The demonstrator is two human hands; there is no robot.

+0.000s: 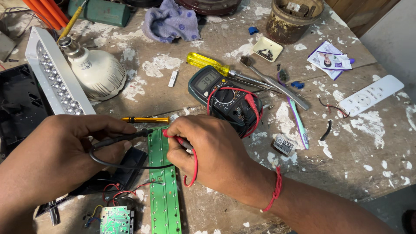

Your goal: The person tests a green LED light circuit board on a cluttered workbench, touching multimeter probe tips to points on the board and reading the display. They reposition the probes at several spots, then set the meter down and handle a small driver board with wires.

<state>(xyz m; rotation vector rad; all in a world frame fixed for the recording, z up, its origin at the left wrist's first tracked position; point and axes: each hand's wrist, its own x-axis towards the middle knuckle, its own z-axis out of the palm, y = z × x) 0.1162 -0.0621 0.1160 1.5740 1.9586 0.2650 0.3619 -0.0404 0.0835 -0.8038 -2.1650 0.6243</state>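
My left hand (65,149) grips a black test probe (125,138) whose tip touches the top of a long green circuit board (164,190). My right hand (208,151) holds a red test probe (175,138) against the same end of the board, its red lead looping below the palm. Both leads run to a dark multimeter (219,93) lying just beyond my right hand, with its display lit. A small green circuit board (116,220) with coloured wires lies at the bottom left.
A white LED strip housing (56,73) and a white bulb (97,71) lie at left. Yellow screwdrivers (208,63), a small orange one (145,119), tweezers, a toothbrush (299,123), a white remote (370,95), a rusty can (292,19) and a cloth (171,21) crowd the paint-stained table.
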